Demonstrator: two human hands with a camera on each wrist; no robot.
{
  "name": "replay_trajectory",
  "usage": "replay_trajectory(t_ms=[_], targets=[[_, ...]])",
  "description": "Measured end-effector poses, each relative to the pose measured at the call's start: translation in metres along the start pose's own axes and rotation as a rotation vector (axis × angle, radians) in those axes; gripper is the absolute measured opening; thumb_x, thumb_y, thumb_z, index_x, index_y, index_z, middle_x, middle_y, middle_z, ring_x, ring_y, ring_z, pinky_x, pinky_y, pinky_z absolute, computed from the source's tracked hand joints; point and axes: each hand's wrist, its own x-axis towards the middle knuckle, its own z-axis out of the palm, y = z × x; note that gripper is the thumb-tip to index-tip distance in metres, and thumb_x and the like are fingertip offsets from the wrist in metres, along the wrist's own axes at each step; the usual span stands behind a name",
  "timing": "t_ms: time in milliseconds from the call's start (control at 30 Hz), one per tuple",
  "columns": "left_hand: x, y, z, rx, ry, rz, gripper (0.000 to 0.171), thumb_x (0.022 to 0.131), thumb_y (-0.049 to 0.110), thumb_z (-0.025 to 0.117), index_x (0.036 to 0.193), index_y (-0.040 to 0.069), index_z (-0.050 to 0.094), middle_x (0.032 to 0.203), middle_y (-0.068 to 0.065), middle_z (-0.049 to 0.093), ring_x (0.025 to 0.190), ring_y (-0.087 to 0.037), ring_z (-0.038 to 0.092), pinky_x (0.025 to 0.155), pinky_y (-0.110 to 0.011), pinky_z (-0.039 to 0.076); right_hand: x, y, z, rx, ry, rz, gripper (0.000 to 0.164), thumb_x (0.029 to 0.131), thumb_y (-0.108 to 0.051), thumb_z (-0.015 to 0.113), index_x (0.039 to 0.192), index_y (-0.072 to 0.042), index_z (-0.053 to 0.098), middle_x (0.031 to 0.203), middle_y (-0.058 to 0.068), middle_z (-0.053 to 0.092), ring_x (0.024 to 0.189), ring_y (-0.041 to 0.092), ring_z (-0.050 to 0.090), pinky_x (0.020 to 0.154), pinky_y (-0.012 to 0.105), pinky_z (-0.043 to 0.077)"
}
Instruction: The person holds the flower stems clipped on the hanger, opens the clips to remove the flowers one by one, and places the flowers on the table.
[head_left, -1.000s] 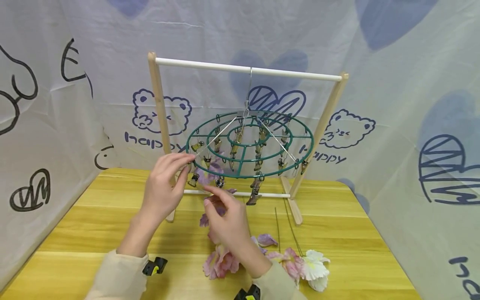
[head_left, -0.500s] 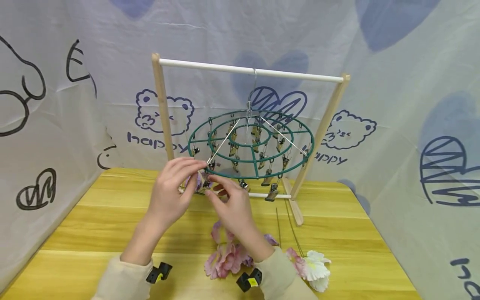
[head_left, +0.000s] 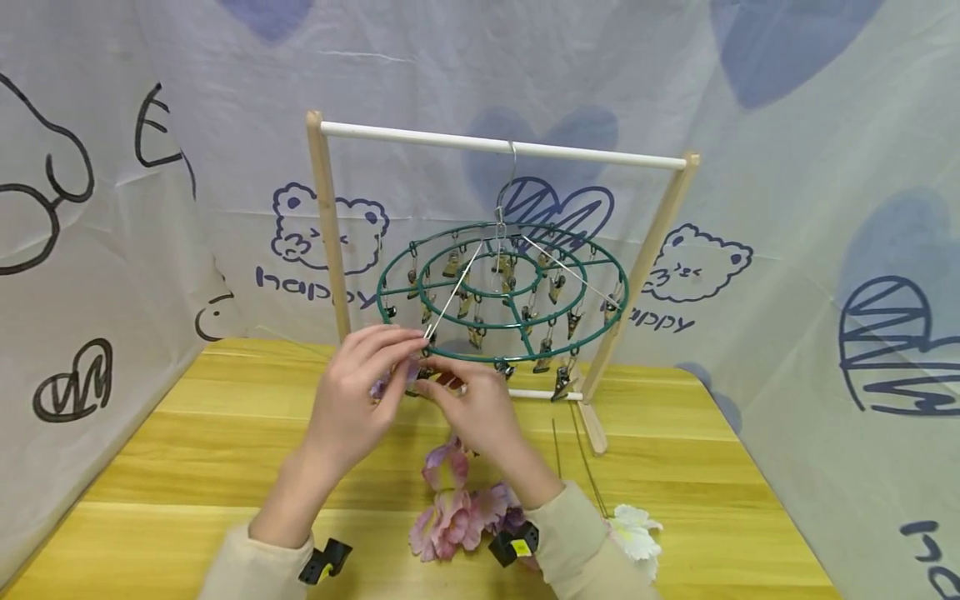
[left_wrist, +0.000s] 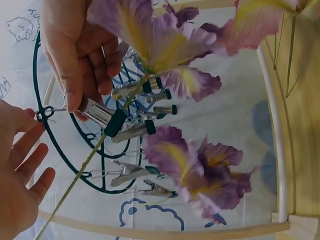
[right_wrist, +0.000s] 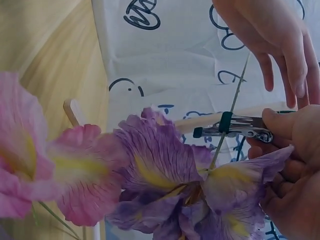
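Observation:
A green round clip hanger [head_left: 519, 325] hangs from a white rod, with metal clips dangling from its rings. My left hand [head_left: 360, 375] pinches its outer ring at the near left, the other fingers loosely extended. Just right of it, my right hand [head_left: 480, 408] pinches a metal clip [left_wrist: 100, 115] between thumb and fingers. The clip's dark-tipped jaws lie across the green stem [left_wrist: 75, 180] of a purple and yellow artificial flower [left_wrist: 165, 40]. In the right wrist view this clip [right_wrist: 245, 125] sits just beyond the purple blossom [right_wrist: 160, 170]. The fingers partly hide the flower in the head view.
A wooden stand [head_left: 330, 225] carries the white rod [head_left: 420, 137]. Pink flowers [head_left: 450, 517] and a white flower [head_left: 636, 533] lie on the wooden table [head_left: 187, 467]. Another purple flower [left_wrist: 200, 170] shows near the clips in the left wrist view. Printed cloth surrounds the table.
The hanger has turned, its near left part swinging right. Both hands have moved right with it and drawn close together. The purple flower has come up between them at the clip.

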Motion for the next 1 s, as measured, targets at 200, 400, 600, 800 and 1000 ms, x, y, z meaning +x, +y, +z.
replay_trajectory(t_ms=[200,400,600,800,1000], targets=[[-0.011,0.007,0.003,-0.015,0.116,-0.005,0.023,0.102,0.012,0.062,0.117,0.000,0.075,0.124,-0.016,0.070,0.113,-0.036,0.063,0.104,-0.029,0.047,-0.002,0.001,-0.006,0.027,-0.016,0.110,0.031,0.097,-0.022,0.076,0.125,-0.009,0.076,0.105,0.003,0.078,0.085,0.015,0.069,0.068,0.025,0.057],[-0.031,0.011,0.006,-0.086,0.371,-0.133,0.025,0.099,0.009,0.064,0.116,-0.009,0.068,0.116,-0.025,0.065,0.109,-0.034,0.062,0.098,-0.025,0.049,-0.003,0.002,-0.007,0.086,0.018,0.160,0.032,0.093,-0.024,0.081,0.120,-0.007,0.078,0.100,0.002,0.079,0.081,0.012,0.067,0.068,0.024,0.056],[-0.041,0.012,0.009,-0.207,0.443,-0.429,0.023,0.098,-0.007,0.060,0.121,-0.013,0.059,0.115,-0.016,0.062,0.108,-0.015,0.060,0.087,-0.020,0.048,-0.003,0.001,-0.007,0.172,0.069,0.187,0.031,0.090,-0.024,0.084,0.115,-0.007,0.079,0.097,0.002,0.079,0.078,0.010,0.066,0.071,0.024,0.057],[-0.045,0.007,0.015,-0.332,0.287,-0.694,0.024,0.106,0.003,0.057,0.127,-0.008,0.060,0.116,-0.019,0.069,0.101,-0.009,0.062,0.085,-0.016,0.050,-0.004,0.000,-0.007,0.198,0.086,0.192,0.031,0.087,-0.022,0.086,0.113,-0.007,0.079,0.096,0.001,0.078,0.079,0.011,0.067,0.072,0.025,0.057],[-0.048,0.006,0.024,-0.377,0.201,-0.790,0.024,0.106,0.008,0.060,0.123,-0.008,0.063,0.116,-0.020,0.068,0.102,-0.006,0.062,0.086,-0.016,0.051,-0.007,0.000,-0.005,0.220,0.090,0.181,0.029,0.087,-0.021,0.086,0.111,-0.007,0.079,0.096,0.002,0.078,0.080,0.012,0.068,0.074,0.026,0.059]])
